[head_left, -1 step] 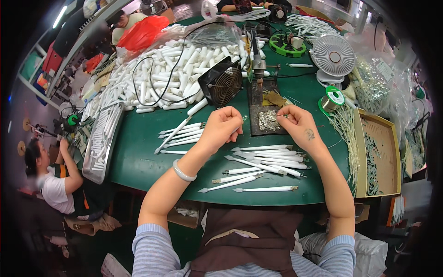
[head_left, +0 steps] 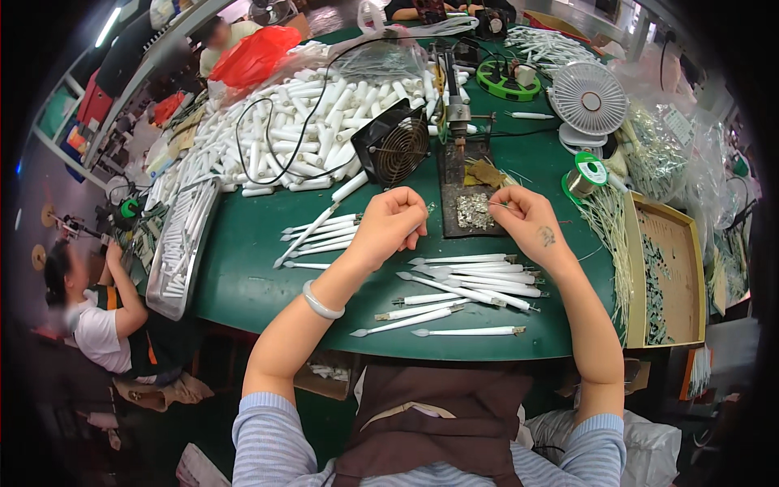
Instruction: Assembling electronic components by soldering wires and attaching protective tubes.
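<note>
My left hand [head_left: 394, 222] is closed in a pinch over the green table, its fingers curled inward. What its fingertips hold, if anything, is too small to make out. My right hand [head_left: 526, 221] pinches a thin wire [head_left: 501, 204] beside a heap of small silvery metal pieces [head_left: 473, 212] on a dark board. White pen-like sticks with pointed tips [head_left: 487, 280] lie in a loose group between my forearms. More such sticks [head_left: 320, 234] lie by my left wrist. Behind the heap stands a soldering iron [head_left: 459, 122] in an upright holder, with a brownish cloth [head_left: 484, 173] below it.
A black fan [head_left: 395, 146] stands before a large pile of white tubes [head_left: 308, 114]. A metal tray [head_left: 193, 260] of sticks sits at left. Rightward are a solder spool [head_left: 586, 174], a white fan [head_left: 587, 99], bundled wires [head_left: 610, 243] and a cardboard box [head_left: 690, 276]. Another person [head_left: 101, 325] works at far left.
</note>
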